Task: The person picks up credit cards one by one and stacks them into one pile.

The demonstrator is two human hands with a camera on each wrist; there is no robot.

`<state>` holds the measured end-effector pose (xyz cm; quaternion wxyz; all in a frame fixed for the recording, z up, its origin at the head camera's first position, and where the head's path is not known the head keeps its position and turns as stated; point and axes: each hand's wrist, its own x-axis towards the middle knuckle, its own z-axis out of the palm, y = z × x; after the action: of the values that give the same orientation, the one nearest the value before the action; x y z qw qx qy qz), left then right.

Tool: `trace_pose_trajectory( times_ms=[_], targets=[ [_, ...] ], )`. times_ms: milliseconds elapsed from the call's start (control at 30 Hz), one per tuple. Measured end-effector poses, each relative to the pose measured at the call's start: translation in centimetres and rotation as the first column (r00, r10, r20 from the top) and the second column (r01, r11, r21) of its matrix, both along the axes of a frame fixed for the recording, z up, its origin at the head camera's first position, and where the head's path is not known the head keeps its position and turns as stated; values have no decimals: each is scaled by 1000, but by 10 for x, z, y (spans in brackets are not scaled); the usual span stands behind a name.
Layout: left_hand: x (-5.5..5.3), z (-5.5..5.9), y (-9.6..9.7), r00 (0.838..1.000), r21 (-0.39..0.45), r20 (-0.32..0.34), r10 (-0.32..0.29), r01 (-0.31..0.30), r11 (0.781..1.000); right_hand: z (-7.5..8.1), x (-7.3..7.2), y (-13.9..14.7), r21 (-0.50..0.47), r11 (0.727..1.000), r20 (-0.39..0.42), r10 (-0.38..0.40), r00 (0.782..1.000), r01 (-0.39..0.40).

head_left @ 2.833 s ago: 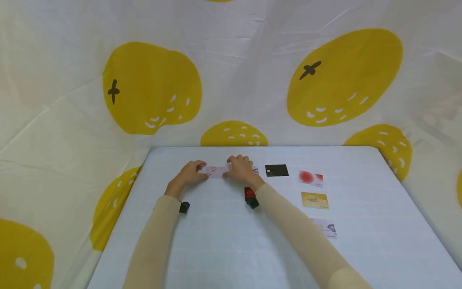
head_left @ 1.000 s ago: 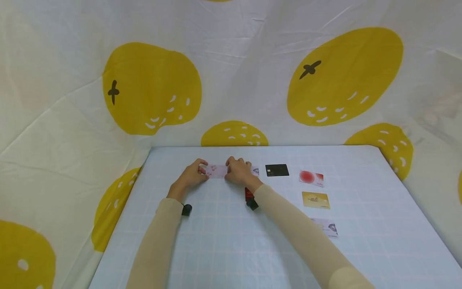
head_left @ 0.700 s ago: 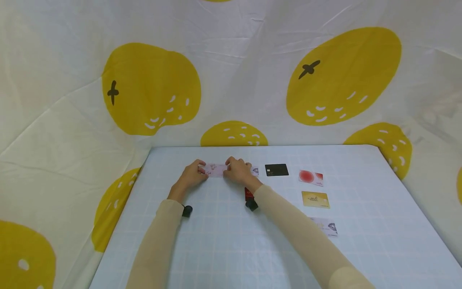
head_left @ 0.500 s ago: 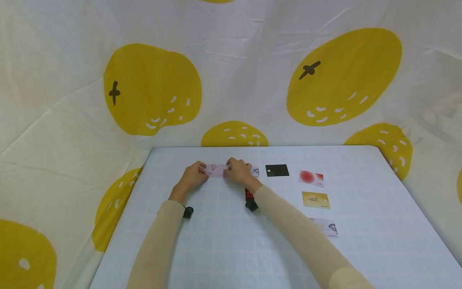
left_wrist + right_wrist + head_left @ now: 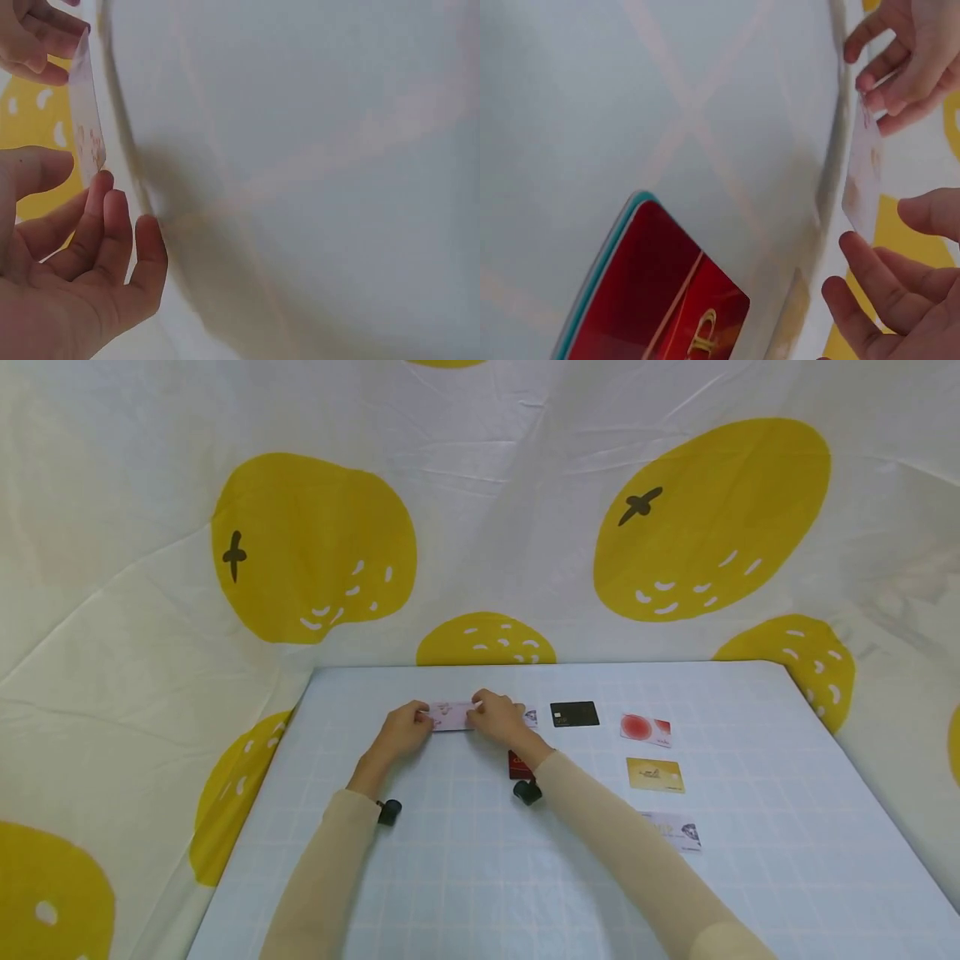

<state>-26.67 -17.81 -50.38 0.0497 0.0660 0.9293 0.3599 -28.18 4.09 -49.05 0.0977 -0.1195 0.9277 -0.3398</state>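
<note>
A pale pink card (image 5: 452, 716) with reddish print spans the gap between my two hands near the table's far edge. My left hand (image 5: 403, 728) holds its left end, thumb and fingertips at the edge. At its right end my right hand (image 5: 497, 717) grips with thumb and bent fingers. In the left wrist view the card (image 5: 88, 112) is seen almost edge-on. Another pale card (image 5: 531, 717) with a dark picture lies partly hidden behind my right hand. Under my right wrist lies a red card (image 5: 518, 766); gold lettering shows on the red card (image 5: 679, 300) in the right wrist view.
Right of my hands lie a black card (image 5: 575, 714), a white card with a red disc (image 5: 646, 730) and a gold card (image 5: 656, 774). A pale VIP card (image 5: 678, 832) is partly covered by my right sleeve. Fruit-patterned cloth (image 5: 510, 527) rises behind the table (image 5: 465, 877).
My left hand has turned inward, its thumb now tucked against the card's left end. My left wrist has come slightly nearer. The other cards lie as before.
</note>
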Motion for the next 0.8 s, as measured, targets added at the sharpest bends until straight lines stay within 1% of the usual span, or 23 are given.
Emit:
trace_pose_trajectory(
  times_ms=[100,200,267,467,633,800],
  targets=[
    [7,7,4,999,25,-34,-16,17,1000,2,4,7,-33,999,-17,-20,1000,19],
    [14,15,10,999,53,-44,-22,24,998,6,11,15,-68,997,-34,-41,999,38],
    [18,18,14,999,54,-47,-28,31,998,8,17,20,-90,995,-39,-51,998,47],
    [32,25,29,997,54,-58,-41,44,998,12,36,37,-132,989,-93,-79,993,66],
    [42,25,42,998,79,-47,-50,53,995,13,49,51,-160,984,-105,-99,989,81],
    [49,23,56,997,82,-51,-54,58,995,15,60,67,-174,981,-105,-103,989,83]
  ],
)
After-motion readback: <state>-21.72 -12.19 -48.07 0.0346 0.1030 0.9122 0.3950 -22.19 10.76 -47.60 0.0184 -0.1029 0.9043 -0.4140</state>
